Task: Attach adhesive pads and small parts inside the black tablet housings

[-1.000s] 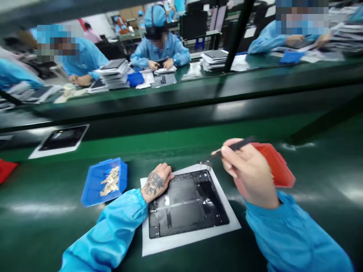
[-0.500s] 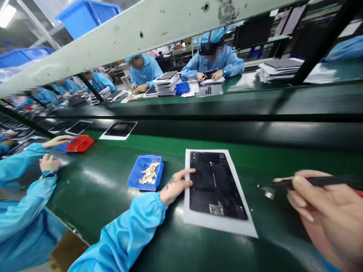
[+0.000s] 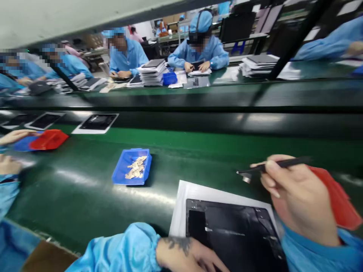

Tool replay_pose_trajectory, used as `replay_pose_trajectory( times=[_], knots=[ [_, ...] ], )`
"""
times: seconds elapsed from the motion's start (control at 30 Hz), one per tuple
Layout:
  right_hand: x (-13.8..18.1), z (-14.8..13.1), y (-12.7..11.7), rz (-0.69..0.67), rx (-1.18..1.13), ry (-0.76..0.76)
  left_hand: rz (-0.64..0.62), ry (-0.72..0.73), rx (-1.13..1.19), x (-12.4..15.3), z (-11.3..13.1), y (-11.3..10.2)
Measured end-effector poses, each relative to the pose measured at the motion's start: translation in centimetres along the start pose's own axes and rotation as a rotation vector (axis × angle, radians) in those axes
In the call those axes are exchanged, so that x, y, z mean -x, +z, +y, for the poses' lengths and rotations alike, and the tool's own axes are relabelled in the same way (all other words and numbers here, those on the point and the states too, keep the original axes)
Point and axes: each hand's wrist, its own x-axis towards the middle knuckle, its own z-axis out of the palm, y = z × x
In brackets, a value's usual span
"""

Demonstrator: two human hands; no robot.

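An opened black tablet rests on a white sheet at the bottom centre, cut off by the frame edge. Over its near left part, my left hand reaches with fingers stretched out on or just above its surface; the fingertips are partly out of view. My right hand is closed around black tweezers above the tablet's far right corner. A small silvery piece hangs at the tweezers' tip, too small to name.
A blue bin of small tan pieces stands left on the green bench. A red bin lies behind my right hand. At far left, a co-worker's hand touches another red bin. More tablets lie further back.
The tablet and its sheet have come nearer to me and turned about a quarter turn, my left hand moving with them. My right hand still holds the tweezers. The view has shifted.
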Motion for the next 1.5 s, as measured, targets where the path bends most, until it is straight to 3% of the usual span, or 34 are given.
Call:
replay_pose_trajectory(
  times=[0.13,0.2,0.3,0.37,0.53,0.73,0.87,1.0,1.27,1.37,1.5],
  knots=[
    [0.5,0.1,0.0,-0.047,-0.032,0.009,0.222,-0.032,-0.049,0.9,0.4,-1.5],
    [0.4,0.5,0.0,-0.071,-0.013,0.027,0.392,0.018,-0.141,1.8,0.7,-2.5],
    [0.3,1.8,0.1,-0.115,0.026,0.086,0.786,0.179,-0.526,2.8,1.0,-3.9],
    [0.5,3.1,0.3,-0.160,0.078,0.166,0.907,0.269,-0.769,2.7,1.1,-4.6],
    [1.7,6.3,0.8,-0.269,0.205,0.355,0.863,0.357,-1.121,-0.4,0.9,-5.6],
    [1.9,7.9,1.0,-0.248,0.150,0.394,0.869,0.497,-1.320,-3.7,0.1,-5.6],
    [1.4,8.4,0.8,-0.235,0.126,0.396,0.785,0.680,-1.452,-3.1,-0.3,-4.6],
    [1.4,8.8,0.6,-0.237,0.141,0.416,0.744,0.702,-1.556,-1.9,-0.9,-3.5],
    [2.1,10.2,1.1,-0.267,0.182,0.503,0.664,0.739,-1.335,0.3,-1.3,-4.2],
    [2.4,10.4,1.3,-0.277,0.186,0.514,0.743,0.785,-1.245,0.4,-1.0,-4.8],
    [2.9,10.6,1.5,-0.317,0.198,0.518,0.885,0.767,-1.432,-0.2,-0.7,-5.0]
  ],
)
